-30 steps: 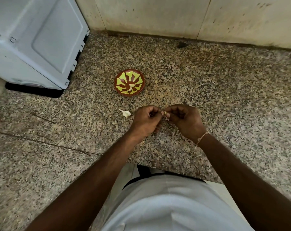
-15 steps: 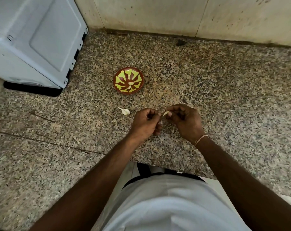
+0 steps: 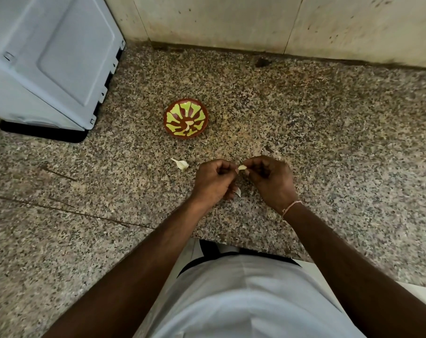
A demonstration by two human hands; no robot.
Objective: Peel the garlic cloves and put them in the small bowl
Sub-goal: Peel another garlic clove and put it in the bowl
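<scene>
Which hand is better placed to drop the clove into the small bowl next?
Probably the right hand: its fingertips pinch the garlic clove. The left hand seems to grip only skin, though the small bowl lies slightly nearer it.

— Can you make out the garlic clove [image 3: 242, 167] from here?
— Barely; curled fingertips [image 3: 252, 164] cover most of it, so peeled or not, I can't say.
— And the white appliance [image 3: 48, 59]?
— Cut off at the left and top edges.
— That pale bit in the small bowl [image 3: 185, 118]?
— Too small to tell.
</scene>
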